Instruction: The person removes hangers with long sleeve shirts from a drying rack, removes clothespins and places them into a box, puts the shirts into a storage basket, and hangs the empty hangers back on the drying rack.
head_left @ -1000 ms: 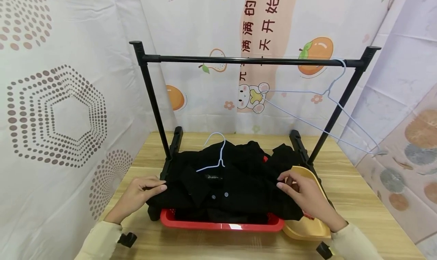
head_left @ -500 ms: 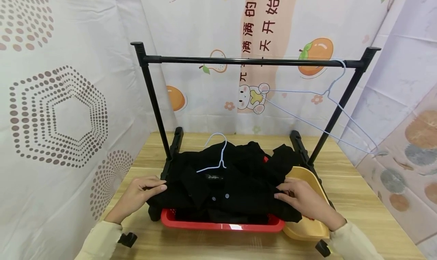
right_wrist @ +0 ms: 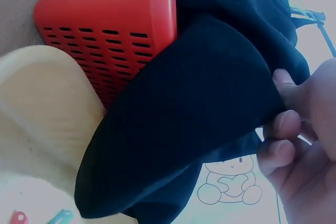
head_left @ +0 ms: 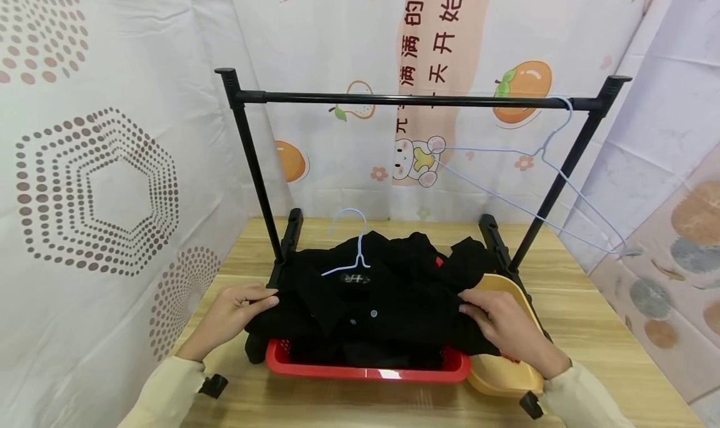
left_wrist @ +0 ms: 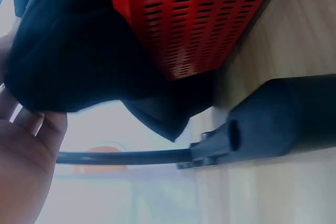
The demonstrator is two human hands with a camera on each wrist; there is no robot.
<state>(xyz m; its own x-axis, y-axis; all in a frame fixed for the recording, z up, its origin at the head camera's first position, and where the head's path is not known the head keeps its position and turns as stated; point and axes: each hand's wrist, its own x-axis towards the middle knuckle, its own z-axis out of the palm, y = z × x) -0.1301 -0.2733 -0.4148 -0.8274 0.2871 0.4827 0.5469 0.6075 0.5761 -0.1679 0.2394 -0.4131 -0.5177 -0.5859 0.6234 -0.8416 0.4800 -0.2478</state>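
Observation:
A black button-up shirt lies over a red basket in the head view. From its collar rises the hook of a pale blue wire hanger; most of that hanger is hidden inside the cloth. My left hand pinches the shirt at its left shoulder. At the right shoulder, my right hand pinches the fabric between thumb and fingers. A sleeve droops from that hand in the right wrist view, beside the basket's slotted wall. The left wrist view has dark cloth hanging from my left fingers.
A black rack stands behind the basket, its feet on the wooden table. An empty blue hanger hangs at the bar's right end. Right of the red basket is a yellow tub holding small coloured items, partly covered by the shirt.
My right hand first shifted slightly left with its grip on the cloth. Since then the shirt's front and the hanger hook have risen a little, and the hook has moved slightly left.

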